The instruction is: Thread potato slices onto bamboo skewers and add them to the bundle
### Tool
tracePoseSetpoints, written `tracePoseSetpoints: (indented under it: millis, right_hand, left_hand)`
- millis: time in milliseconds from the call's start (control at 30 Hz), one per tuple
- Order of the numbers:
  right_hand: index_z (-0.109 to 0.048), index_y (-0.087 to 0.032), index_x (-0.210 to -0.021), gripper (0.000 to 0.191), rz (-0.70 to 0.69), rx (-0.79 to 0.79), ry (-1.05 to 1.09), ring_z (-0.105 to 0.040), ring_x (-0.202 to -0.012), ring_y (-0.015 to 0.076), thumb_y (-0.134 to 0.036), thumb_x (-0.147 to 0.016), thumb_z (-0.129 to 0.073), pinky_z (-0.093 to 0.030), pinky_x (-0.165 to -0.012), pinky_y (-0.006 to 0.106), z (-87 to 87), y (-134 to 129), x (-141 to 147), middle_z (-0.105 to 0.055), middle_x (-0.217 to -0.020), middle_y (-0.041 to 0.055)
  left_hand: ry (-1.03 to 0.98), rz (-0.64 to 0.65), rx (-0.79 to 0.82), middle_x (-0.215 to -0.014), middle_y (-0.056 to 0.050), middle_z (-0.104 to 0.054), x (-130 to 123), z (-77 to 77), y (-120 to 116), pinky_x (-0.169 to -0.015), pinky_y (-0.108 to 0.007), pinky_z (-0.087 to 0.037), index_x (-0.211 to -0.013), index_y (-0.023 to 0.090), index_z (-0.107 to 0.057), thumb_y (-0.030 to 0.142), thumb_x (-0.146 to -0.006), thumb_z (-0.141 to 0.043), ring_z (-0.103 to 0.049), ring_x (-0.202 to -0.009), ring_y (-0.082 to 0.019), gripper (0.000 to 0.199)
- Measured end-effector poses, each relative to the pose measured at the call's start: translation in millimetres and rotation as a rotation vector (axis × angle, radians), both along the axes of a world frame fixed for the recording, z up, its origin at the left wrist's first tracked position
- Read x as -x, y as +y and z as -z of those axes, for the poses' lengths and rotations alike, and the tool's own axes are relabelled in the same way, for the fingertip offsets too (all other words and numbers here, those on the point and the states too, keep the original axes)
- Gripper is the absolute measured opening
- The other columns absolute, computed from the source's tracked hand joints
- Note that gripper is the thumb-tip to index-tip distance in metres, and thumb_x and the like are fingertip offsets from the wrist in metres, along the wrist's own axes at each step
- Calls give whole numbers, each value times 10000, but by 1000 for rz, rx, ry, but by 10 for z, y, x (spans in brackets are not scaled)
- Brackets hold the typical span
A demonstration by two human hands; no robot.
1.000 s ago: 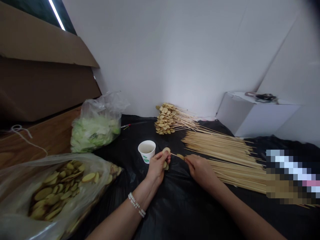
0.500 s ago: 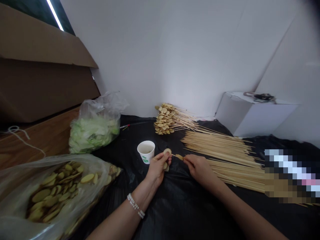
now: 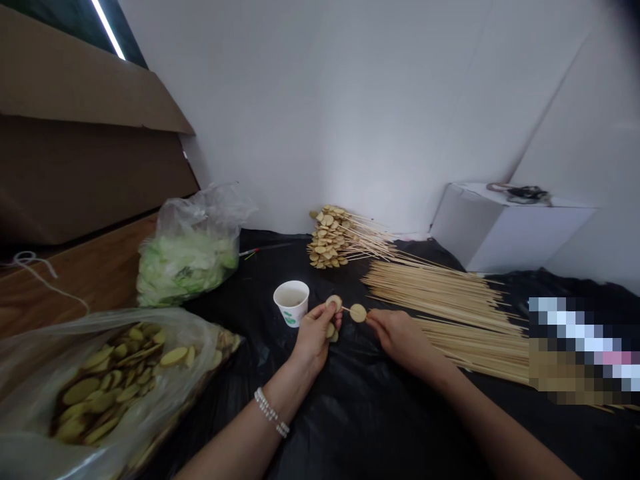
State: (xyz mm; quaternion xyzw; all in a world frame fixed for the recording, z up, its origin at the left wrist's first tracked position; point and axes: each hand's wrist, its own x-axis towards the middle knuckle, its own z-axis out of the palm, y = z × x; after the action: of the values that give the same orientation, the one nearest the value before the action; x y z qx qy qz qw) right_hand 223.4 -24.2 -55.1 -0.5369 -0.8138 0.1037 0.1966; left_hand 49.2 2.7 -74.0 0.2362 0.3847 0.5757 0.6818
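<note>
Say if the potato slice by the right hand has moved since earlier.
Yes: the potato slice has turned to show its flat face, staying about equally far from the paper cup.

Left hand (image 3: 315,341) raised, curled inward; right hand (image 3: 397,337) pinching, angled left; hands near, apart.

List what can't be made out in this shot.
All in the head view:
- The wooden skewer: the left hand and right hand hide its ends.
- Slices in the plastic bag: the film clouds those beneath it.
- Right side: a pixelated patch hides what lies there.
- The dark object on the white box: too small to identify.
- Contents of the paper cup: too small to tell.
</note>
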Motion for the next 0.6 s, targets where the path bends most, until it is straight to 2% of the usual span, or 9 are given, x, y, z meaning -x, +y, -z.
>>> tracePoseSetpoints:
  millis: [133, 267, 400, 600]
  right_hand:
    - [-633, -196, -832, 255, 26, -29, -11, -607, -805, 158, -220, -919, -394, -369, -705, 238, -23, -6, -15, -674, -824, 45]
    - [-623, -205, -745, 260, 56, -31, 12, -598, -726, 153, -231, -904, -419, -358, -653, 235, -46, -8, -37, -664, -750, 25]
    - [-618, -201, -710, 274, 13, -2, 71, -571, -646, 144, -242, -899, -424, -337, -602, 236, -51, 14, -65, -643, -684, 14]
    - [-626, -187, -716, 276, -54, 46, 120, -547, -637, 141, -242, -898, -426, -340, -609, 235, -59, 51, -112, -636, -688, 17]
  left_hand:
    - [3, -30, -3, -638, -22, -649, -11, 1, -15, -545, -145, -471, -707, 108, -698, 264, -520, -846, -567, -547, -53, 285]
    - [-10, -53, 21, -627, -20, -645, -2, 4, 4, -530, -156, -476, -715, 112, -693, 268, -530, -840, -562, -525, -57, 283]
    - [5, -40, 8, -650, -33, -652, 6, 5, 17, -518, -153, -469, -712, 106, -689, 274, -549, -830, -563, -531, -58, 273]
    - [17, 28, 6, -660, -39, -654, 25, 12, 23, -512, -143, -466, -713, 105, -692, 291, -546, -835, -557, -545, -56, 288]
